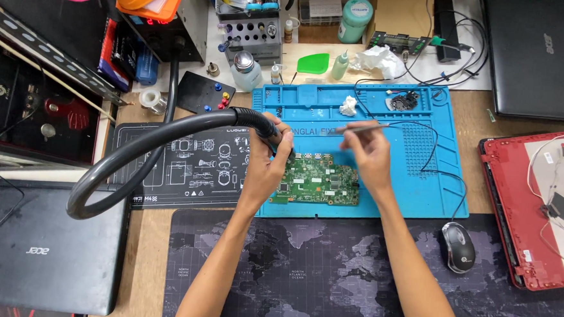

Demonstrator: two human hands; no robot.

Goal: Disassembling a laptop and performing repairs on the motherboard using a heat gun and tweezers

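Green circuit board (317, 181): matt laminate with small shiny metal parts. Blue work mat (422, 179) under it: matt, rubbery, moulded ridges. Hose (134, 151) held by left hand (265, 167): smooth dark rubber or plastic, slight sheen. Tweezers (361, 127) in right hand (366, 156): thin bright metal. Map-print desk pad (327, 276): matt cloth. Mouse (457, 246): glossy black plastic. Red laptop shell (517, 209): smooth plastic. Table (148, 254): bare wood.

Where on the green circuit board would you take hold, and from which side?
The green circuit board lies flat on the blue mat. Probably best pinched by its bare near long edge, coming from the person's side: the left hand and right hand crowd its far edge.
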